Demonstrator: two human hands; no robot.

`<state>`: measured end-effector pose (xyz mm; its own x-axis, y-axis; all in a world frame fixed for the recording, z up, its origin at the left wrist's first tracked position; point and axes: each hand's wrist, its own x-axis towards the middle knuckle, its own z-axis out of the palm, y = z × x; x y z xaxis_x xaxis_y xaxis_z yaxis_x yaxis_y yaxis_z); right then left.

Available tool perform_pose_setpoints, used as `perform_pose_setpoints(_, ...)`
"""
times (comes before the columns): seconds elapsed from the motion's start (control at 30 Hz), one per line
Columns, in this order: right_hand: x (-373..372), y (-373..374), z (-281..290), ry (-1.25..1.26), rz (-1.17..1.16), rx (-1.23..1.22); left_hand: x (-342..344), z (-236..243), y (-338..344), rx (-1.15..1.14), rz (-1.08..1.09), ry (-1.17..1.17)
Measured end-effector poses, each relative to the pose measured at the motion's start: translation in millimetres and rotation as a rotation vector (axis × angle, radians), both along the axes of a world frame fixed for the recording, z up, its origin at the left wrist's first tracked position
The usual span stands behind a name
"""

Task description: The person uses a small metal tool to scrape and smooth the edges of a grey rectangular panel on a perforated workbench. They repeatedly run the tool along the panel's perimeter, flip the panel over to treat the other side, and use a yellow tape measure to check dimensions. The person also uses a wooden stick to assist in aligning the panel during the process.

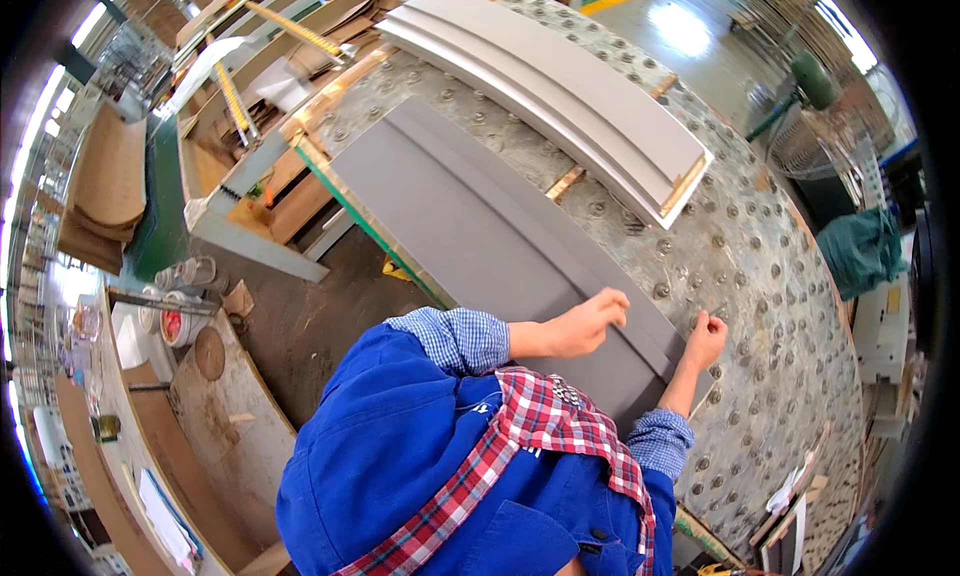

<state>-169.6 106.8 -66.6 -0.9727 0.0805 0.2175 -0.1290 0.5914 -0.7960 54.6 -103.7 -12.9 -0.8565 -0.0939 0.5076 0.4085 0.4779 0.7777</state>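
A long grey panel (440, 206) with a raised strip (500, 201) along it lies slantwise on the studded work table (790, 416). Above the panel's nearer right part is my left hand (585, 326), its fingers curled together; anything inside them is hidden. Just beyond the panel's right edge, over the table, my right hand (706, 342) is closed in a pinch. Something thin and small seems to show at its fingertips, too small to name. Whether either hand touches the panel, I cannot tell.
A stack of pale grey moulded panels (560, 86) lies across the far side of the table. Wooden framing with yellow-marked bars (295, 28) stands at the far left. A fan (805, 141) is at the far right, and a shelved cart (215, 406) at my left.
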Motion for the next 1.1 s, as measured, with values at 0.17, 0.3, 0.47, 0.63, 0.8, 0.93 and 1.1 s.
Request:
perform_pose_setpoints(0.17,-4,2,-4,-0.030,-0.027,-0.001,41,-21,-15,-0.558,-0.199,-0.041)
perform_pose_setpoints(0.3,-4,1,-4,-0.062,-0.030,0.019,71,-5,-49,-0.647,-0.031,-0.239)
perform_pose_setpoints(0.47,6,-5,10,-0.136,-0.069,0.045,113,1,-127,-0.707,0.376,-0.429)
perform_pose_setpoints(0.63,-1,-2,1,-0.129,-0.058,0.055,146,-18,-246,-0.647,0.973,-0.612)
perform_pose_setpoints(0.8,-6,-3,-10,-0.041,-0.017,0.072,157,-31,-328,-0.520,1.279,-0.799)
perform_pose_setpoints(0.93,-7,-1,-11,-0.011,-0.031,0.067,134,-38,-329,-0.502,1.387,-0.839)
perform_pose_setpoints(1.1,0,-2,0,-0.107,-0.023,0.092,121,-35,-277,-0.571,1.222,-0.706)
